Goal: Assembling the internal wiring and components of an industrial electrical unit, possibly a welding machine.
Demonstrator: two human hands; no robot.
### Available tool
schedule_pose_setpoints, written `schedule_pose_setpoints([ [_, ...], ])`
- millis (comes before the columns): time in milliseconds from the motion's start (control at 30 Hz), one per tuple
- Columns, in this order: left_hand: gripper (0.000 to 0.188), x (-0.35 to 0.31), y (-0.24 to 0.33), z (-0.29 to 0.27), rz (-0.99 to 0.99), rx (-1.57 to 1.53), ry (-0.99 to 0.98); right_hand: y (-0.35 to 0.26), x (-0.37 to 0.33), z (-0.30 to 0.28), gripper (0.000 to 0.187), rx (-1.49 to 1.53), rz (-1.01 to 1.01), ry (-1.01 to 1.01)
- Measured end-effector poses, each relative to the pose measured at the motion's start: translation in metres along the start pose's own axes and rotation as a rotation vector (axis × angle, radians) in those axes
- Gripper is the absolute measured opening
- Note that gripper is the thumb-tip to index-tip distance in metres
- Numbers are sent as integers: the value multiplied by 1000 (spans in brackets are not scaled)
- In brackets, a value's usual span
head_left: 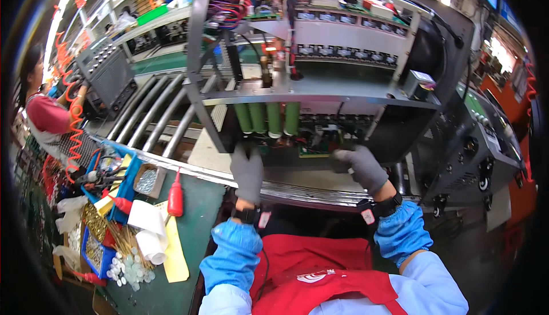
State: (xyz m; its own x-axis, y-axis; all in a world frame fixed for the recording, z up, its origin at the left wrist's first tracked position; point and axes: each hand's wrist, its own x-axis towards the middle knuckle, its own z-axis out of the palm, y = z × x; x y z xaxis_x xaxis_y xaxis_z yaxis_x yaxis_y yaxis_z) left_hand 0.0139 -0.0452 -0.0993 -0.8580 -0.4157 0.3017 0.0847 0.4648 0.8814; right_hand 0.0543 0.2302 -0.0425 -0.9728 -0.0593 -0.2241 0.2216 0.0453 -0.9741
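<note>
In front of me stands an open equipment chassis with a grey metal frame. My left hand, in a grey glove, is at the chassis's lower front edge below a row of green cylinders. Its fingers point forward, a little apart and slightly blurred, with nothing visible in them. My right hand, gloved too, is beside a green circuit board low in the chassis. Its fingers are curled together and point left; whatever they hold is too dark and blurred to make out.
A roller conveyor runs left, where a person stands by another grey unit. On the green bench are a red squeeze bottle, blue bins, and loose small parts. A black wheeled unit stands at right.
</note>
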Motion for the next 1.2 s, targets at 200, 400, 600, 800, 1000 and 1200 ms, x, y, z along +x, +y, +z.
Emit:
schedule_pose_setpoints([
  [200,38,-98,43,-2,-481,-815,-1030,14,-13,5,34,105,51,-188],
  [400,39,-116,47,19,-498,-840,-1059,24,-16,22,39,172,49,-243],
  [600,23,-131,33,32,-404,-783,-839,29,-20,43,27,220,105,-183],
  [800,26,-108,14,27,146,-163,-697,20,-9,55,30,164,-83,22],
  [1000,31,-87,1,30,325,-210,-458,18,4,48,27,-434,-91,-131],
  [1200,34,-81,-7,43,295,-202,-525,23,13,54,25,-295,-20,-77],
])
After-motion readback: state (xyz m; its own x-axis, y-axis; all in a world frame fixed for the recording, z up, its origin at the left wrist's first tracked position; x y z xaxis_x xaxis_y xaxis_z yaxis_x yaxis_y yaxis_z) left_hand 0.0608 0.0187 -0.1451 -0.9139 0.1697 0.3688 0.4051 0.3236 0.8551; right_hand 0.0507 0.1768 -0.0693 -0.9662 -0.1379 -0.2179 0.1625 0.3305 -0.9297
